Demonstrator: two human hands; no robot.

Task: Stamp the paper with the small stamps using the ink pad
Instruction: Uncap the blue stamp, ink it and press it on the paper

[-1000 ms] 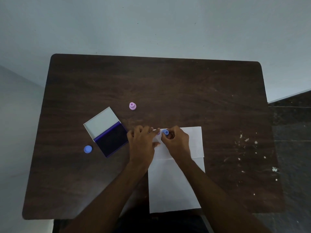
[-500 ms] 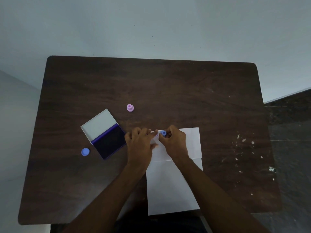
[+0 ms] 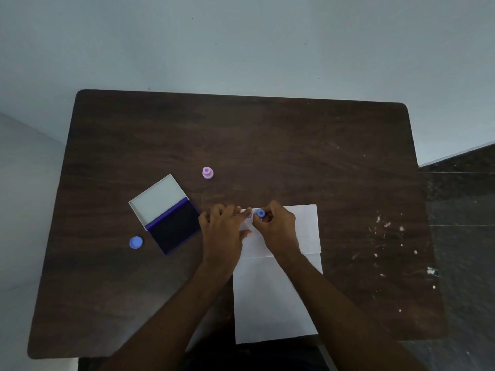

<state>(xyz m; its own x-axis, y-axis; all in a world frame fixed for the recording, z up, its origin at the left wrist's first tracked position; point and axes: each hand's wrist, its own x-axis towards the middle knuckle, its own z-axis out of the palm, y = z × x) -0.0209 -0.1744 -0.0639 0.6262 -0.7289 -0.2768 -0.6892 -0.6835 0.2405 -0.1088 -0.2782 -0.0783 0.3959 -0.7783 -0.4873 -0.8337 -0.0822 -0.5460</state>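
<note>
Dark wood table (image 3: 267, 145) filled most of the view, white specks on its right side. White paper (image 3: 276, 295) lay at the near edge, creased across the middle. Open ink pad (image 3: 175, 227) sat left of the paper, white lid (image 3: 156, 198) flipped back, dark ink face up. My left hand (image 3: 223, 234) lay flat, fingers spread, pinning the paper's top left corner, holding nothing. My right hand (image 3: 276, 231) was pinched closed on a small blue stamp (image 3: 260, 213), standing on the paper near its top edge. A faint purple mark (image 3: 249, 216) showed just beside it. Pink stamp (image 3: 207, 172) stood alone farther back. Blue cap (image 3: 136, 242) lay left of the ink pad.
</note>
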